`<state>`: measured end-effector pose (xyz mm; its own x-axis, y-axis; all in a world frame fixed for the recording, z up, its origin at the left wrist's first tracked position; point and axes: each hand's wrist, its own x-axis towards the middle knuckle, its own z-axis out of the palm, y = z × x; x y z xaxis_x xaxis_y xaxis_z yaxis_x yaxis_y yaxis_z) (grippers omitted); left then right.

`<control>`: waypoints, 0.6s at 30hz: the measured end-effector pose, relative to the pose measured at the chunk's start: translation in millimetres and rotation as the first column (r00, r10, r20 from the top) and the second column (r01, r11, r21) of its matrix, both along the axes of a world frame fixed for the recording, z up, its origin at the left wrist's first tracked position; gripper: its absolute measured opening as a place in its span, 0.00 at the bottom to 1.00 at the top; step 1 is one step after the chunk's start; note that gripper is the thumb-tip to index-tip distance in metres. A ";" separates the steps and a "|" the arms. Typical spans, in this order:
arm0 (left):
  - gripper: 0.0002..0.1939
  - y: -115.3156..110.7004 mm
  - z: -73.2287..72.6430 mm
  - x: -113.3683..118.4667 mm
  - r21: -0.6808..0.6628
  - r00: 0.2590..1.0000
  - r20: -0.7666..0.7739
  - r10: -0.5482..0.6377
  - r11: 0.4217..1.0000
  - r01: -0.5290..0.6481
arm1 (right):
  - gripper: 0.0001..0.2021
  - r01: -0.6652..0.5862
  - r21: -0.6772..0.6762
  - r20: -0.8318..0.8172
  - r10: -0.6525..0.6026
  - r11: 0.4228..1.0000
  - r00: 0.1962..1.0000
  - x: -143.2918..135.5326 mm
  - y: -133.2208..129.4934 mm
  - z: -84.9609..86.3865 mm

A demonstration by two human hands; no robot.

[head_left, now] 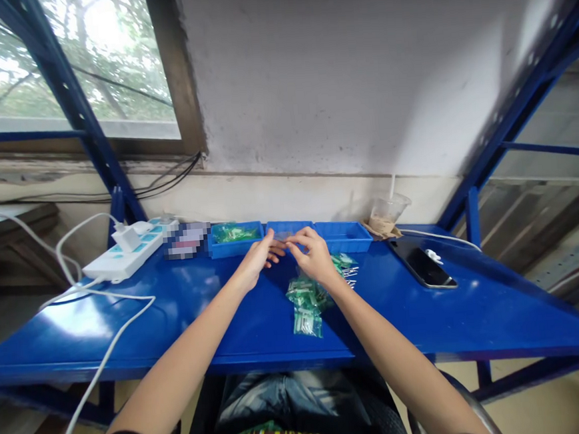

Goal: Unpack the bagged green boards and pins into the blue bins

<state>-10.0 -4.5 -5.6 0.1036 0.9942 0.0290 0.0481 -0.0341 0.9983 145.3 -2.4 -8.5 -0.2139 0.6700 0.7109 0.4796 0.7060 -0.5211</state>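
Both hands meet over the middle of the blue table, in front of the bins. My left hand (259, 259) is closed on one side of a small clear plastic bag (283, 235), its thumb up and fingers curled. My right hand (314, 254) pinches the bag's other side with thumb and fingertips. Whatever the bag contains is too small to make out. Just below my right hand lies a pile of small green-and-clear packets (306, 302). Several thin metal pieces (349, 276) lie to the right of that pile, partly hidden by my right wrist.
A blue bin (236, 249) of green packets stands at the back; two more blue bins (344, 246) stand to its right. A white power strip (126, 253) with trailing cables is left. A phone (426, 266), small white item (433, 256) and plastic cup (388, 210) are right.
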 end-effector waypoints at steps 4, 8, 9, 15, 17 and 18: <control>0.13 1.3 -1.7 -0.3 0.147 0.996 -0.062 0.062 0.988 -0.053 | 0.09 -0.022 -0.010 0.034 0.022 1.000 0.999 -2.5 0.1 -2.3; 0.08 -0.4 -4.2 0.7 0.553 0.935 -0.236 0.266 0.827 -0.095 | 0.12 -0.129 -0.352 -0.208 0.057 0.927 0.976 -1.9 4.2 -1.0; 0.08 -1.2 -4.5 0.8 0.635 0.905 -0.289 0.313 0.770 -0.063 | 0.16 -0.201 -0.445 -0.299 0.067 0.873 0.952 -1.3 5.2 -0.1; 0.10 -3.1 -6.3 0.1 0.746 0.824 -0.452 0.343 0.651 0.139 | 0.24 -0.473 -0.587 -0.616 0.016 0.657 0.787 1.4 9.0 1.7; 0.11 -2.8 -6.4 -0.4 0.735 0.827 -0.460 0.325 0.661 0.149 | 0.20 -0.452 -0.577 -0.590 0.035 0.680 0.806 0.9 10.3 -0.7; 0.12 -2.7 -6.1 -0.4 0.725 0.832 -0.457 0.315 0.673 0.144 | 0.18 -0.422 -0.568 -0.556 0.049 0.707 0.830 0.5 10.9 -2.2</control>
<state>-10.4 -7.2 -11.7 0.2448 0.6826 0.6886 0.5704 -0.6757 0.4670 145.8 8.4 -10.6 -0.2006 0.9648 0.1700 -0.0898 0.1547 -0.9839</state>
